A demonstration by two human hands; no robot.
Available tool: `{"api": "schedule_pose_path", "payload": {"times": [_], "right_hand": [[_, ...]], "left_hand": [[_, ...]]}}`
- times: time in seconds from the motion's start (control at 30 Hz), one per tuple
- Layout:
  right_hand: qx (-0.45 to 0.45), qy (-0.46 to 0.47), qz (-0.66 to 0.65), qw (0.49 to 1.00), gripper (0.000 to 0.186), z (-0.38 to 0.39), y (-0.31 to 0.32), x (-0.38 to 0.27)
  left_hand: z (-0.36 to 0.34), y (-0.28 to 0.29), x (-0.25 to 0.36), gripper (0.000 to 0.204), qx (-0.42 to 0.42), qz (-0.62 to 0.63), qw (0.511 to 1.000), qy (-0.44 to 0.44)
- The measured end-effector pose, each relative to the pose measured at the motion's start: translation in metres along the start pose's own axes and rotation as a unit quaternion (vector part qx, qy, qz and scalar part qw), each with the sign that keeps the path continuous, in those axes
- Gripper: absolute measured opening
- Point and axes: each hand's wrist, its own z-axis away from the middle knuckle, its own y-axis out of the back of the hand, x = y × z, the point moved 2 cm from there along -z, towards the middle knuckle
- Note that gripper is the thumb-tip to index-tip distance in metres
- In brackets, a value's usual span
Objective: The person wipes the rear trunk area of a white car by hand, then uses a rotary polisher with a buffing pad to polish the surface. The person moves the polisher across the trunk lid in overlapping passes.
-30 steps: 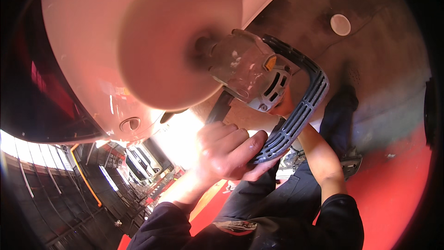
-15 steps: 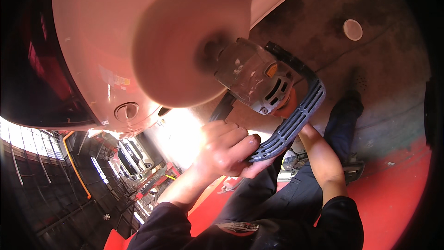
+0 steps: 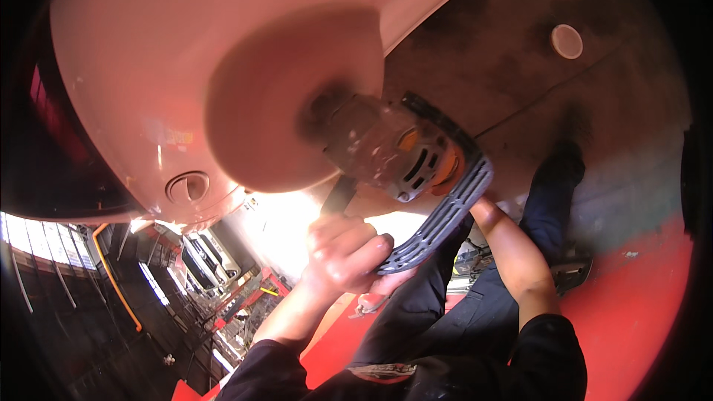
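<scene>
Overhead, a pale pink car body panel [image 3: 186,52] fills most of what I see, curving down toward a small round recess [image 3: 187,186] near its lower edge. Against that panel sits the round pad [image 3: 286,100] of the polisher [image 3: 386,152], blurred and broad, its face turned to the paint. Behind the pad is the grey motor housing, spotted with pale flecks and showing two orange parts on its side.

My left hand [image 3: 343,252] is wrapped tight around the polisher's dark side grip [image 3: 338,194], fingers curled fully closed, thumb lying across the lower end of the ribbed grey loop handle [image 3: 445,215]. That handle sweeps from the housing down toward my fist.

My right hand is tucked behind the housing and the loop handle, so I cannot tell how it is set or what it grips; only my bare right forearm [image 3: 512,252] shows, rising from a dark sleeve up to the machine.

Below, my dark trousers [image 3: 438,312] stretch out over a red floor [image 3: 631,312], which meets grey concrete [image 3: 535,82] farther out. A small white disc [image 3: 567,41] lies on that concrete, well apart from the tool. Low on my left, bright daylight glares over a cluttered workshop area.
</scene>
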Motion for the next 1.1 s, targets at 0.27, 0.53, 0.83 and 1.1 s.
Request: {"api": "schedule_pose_path", "payload": {"times": [0.27,0.53,0.83,1.1], "right_hand": [[0.163,-0.039,0.001,0.986,0.081,-0.004,-0.052,-0.012],[0.147,-0.022,-0.025,0.989,0.075,-0.010,-0.067,0.015],[0.173,-0.017,-0.067,0.982,0.075,-0.007,-0.083,0.023],[0.171,-0.010,-0.001,0.985,0.073,-0.010,-0.114,0.034]], "left_hand": [[0.043,-0.001,-0.027,0.031,0.039,-0.020,0.998,-0.034],[0.068,-0.002,-0.044,0.032,0.041,-0.007,0.997,-0.059],[0.089,0.007,-0.053,0.023,0.037,-0.015,0.998,-0.056],[0.119,0.028,-0.056,0.022,0.033,-0.010,0.997,-0.068]]}}
